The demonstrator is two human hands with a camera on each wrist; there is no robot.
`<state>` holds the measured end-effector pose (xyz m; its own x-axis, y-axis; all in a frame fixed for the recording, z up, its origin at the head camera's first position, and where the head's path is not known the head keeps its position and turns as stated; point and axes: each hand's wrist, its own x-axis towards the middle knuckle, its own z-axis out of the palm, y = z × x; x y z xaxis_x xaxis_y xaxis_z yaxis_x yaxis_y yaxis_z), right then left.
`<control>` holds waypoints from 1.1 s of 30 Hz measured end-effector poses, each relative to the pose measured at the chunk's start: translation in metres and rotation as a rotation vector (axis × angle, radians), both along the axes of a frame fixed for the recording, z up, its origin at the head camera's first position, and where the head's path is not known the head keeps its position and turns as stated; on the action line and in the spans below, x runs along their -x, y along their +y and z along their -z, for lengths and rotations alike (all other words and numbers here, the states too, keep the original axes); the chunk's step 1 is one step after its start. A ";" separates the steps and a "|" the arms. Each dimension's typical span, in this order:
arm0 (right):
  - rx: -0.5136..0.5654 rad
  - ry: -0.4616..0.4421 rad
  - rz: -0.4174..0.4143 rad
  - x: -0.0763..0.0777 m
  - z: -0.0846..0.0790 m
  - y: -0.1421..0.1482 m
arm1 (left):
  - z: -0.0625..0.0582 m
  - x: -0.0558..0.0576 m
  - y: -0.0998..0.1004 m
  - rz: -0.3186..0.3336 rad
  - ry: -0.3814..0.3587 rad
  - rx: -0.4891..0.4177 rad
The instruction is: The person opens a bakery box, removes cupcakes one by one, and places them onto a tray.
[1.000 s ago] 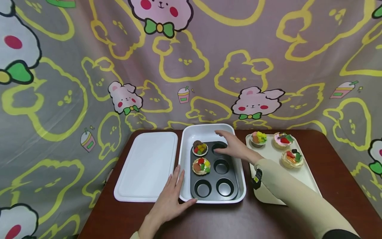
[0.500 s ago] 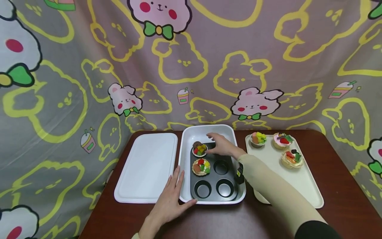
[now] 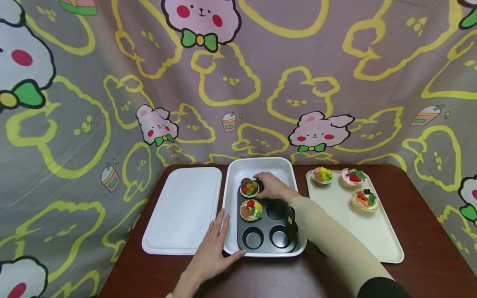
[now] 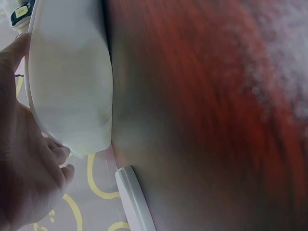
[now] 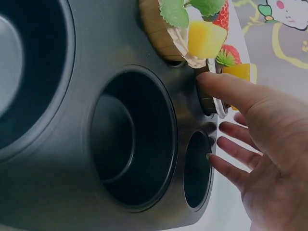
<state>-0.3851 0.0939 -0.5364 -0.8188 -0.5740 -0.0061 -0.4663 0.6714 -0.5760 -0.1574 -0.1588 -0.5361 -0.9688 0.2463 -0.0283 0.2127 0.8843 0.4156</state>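
My right hand (image 3: 273, 186) reaches into the white basin (image 3: 293, 170), at the far-left fruit tart (image 3: 249, 188) in the muffin pan (image 3: 266, 225). In the right wrist view its thumb (image 5: 231, 89) is right at that tart's side; the other fingers spread loosely behind, over an unfilled cup (image 5: 197, 168). A second fruit tart (image 3: 251, 210) sits in the left middle cup. My left hand (image 3: 212, 248) rests with straight, spread fingers at the basin's front-left corner, thumb along the front rim. In the left wrist view its fingertips (image 4: 60, 153) touch the basin's outer wall (image 4: 72, 82).
Left of the basin lies a flat white lid (image 3: 182, 211). On the right, a cream tray (image 3: 335, 211) carries three tarts: one (image 3: 322, 176) at its far-left corner, one (image 3: 352, 178) at the back, one (image 3: 364, 201) nearer. A patterned cloth (image 3: 238, 82) hangs behind the table (image 3: 268, 275).
My right hand has moved left and down from over the far-right cup to the far-left tart, its thumb and index finger drawing closer together. My left hand has stayed at the basin's corner.
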 end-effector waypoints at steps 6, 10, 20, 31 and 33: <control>-0.059 -0.008 0.011 -0.004 -0.005 -0.008 | 0.000 0.000 0.000 -0.006 -0.009 -0.003; -0.107 0.000 0.040 -0.019 -0.026 -0.015 | 0.001 0.001 0.000 -0.006 -0.009 -0.008; -0.103 -0.012 0.137 -0.027 -0.022 -0.027 | -0.001 -0.001 -0.001 -0.014 -0.011 -0.018; -0.031 0.033 0.157 -0.028 -0.011 -0.025 | 0.000 -0.001 0.000 -0.001 0.008 -0.022; -0.027 0.034 0.159 -0.028 -0.009 -0.024 | 0.001 -0.001 0.000 -0.001 0.014 -0.025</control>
<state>-0.3572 0.0697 -0.5269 -0.8995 -0.4369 0.0092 -0.3714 0.7533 -0.5427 -0.1561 -0.1589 -0.5372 -0.9692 0.2462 -0.0083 0.2182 0.8739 0.4343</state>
